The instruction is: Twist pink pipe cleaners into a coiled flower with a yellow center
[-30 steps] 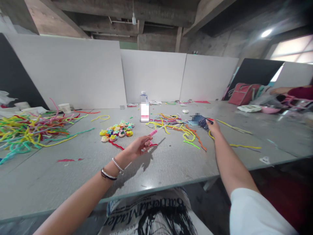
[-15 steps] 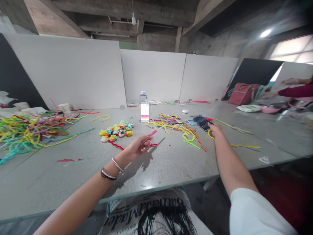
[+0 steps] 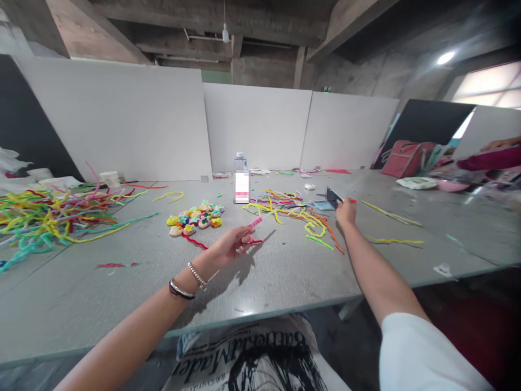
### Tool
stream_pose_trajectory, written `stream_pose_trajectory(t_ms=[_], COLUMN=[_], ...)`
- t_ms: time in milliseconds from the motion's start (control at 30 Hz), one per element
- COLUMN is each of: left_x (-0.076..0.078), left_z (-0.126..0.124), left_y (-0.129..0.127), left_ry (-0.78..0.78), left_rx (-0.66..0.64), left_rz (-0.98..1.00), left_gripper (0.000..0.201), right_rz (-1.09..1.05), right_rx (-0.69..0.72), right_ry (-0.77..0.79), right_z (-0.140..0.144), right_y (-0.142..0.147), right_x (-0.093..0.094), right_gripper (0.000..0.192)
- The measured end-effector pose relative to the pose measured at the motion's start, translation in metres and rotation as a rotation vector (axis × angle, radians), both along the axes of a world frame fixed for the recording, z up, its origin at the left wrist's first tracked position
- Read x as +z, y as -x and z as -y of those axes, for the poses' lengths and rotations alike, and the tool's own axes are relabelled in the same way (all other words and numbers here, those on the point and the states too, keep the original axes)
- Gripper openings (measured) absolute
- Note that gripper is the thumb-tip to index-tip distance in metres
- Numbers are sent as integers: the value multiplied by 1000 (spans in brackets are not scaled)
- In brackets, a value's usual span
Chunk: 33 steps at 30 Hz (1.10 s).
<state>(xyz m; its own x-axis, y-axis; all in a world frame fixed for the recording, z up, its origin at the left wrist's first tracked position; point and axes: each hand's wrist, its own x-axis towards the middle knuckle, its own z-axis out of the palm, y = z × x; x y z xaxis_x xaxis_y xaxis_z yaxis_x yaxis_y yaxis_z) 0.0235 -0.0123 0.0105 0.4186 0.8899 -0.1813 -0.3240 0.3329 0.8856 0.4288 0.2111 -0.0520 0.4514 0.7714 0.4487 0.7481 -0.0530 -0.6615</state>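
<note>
My left hand point(image 3: 235, 244) is closed around a pink fuzzy pipe cleaner point(image 3: 255, 222), coiled tightly, with a thin pale tip sticking out beyond it. A red stem shows just below those fingers. My right hand point(image 3: 345, 210) reaches far across the table and grips a dark phone point(image 3: 334, 197) by its near edge, tilted up from the tabletop. Under and beside the phone lies a flat light-blue item point(image 3: 323, 206); its kind is unclear. Left of my right hand are loose yellow pipe cleaners point(image 3: 313, 225) and an orange one point(image 3: 336, 241).
A cluster of small colourful pipe-cleaner flowers point(image 3: 195, 217) lies beyond my left wrist. Farther left spreads a big tangled pile of pipe cleaners point(image 3: 52, 214). A water bottle point(image 3: 241, 184) stands mid-table before white panels point(image 3: 256, 125). A pink bag point(image 3: 407, 158) and another person's sleeve point(image 3: 488, 158) are at right.
My right hand has moved slightly left and away from me, and the phone has tipped from nearly flat to more upright. My left hand stays put with the pink pipe cleaner.
</note>
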Motion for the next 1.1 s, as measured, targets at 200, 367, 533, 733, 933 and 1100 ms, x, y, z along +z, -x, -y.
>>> stream_pose_trajectory(t_ms=[200,367,533,733,933,1100], left_x=[2,6,5,0,-10,-16], left_z=[2,4,6,6,-2,6], left_y=[-1,-2,-6,-9,-8,-10], left_ry=[-12,-3,-43,-261,-447,-749], left_rx=[7,15,80,170,265,422], left_rz=[-3,-41,-162,-326,-472,-870], left_gripper=[17,15,17,19,23,24], right_rz=[378,432,374,478,900,1159], right_rx=[143,95,-2,385,904,1024], right_ry=[165,277,169,-517,-653,-656], right_z=[7,9,16,64,143,171], right_y=[15,11,36,126,197,227], right_x=[-4,2,29,75,82,62], right_gripper=[41,45,46,44,53,54])
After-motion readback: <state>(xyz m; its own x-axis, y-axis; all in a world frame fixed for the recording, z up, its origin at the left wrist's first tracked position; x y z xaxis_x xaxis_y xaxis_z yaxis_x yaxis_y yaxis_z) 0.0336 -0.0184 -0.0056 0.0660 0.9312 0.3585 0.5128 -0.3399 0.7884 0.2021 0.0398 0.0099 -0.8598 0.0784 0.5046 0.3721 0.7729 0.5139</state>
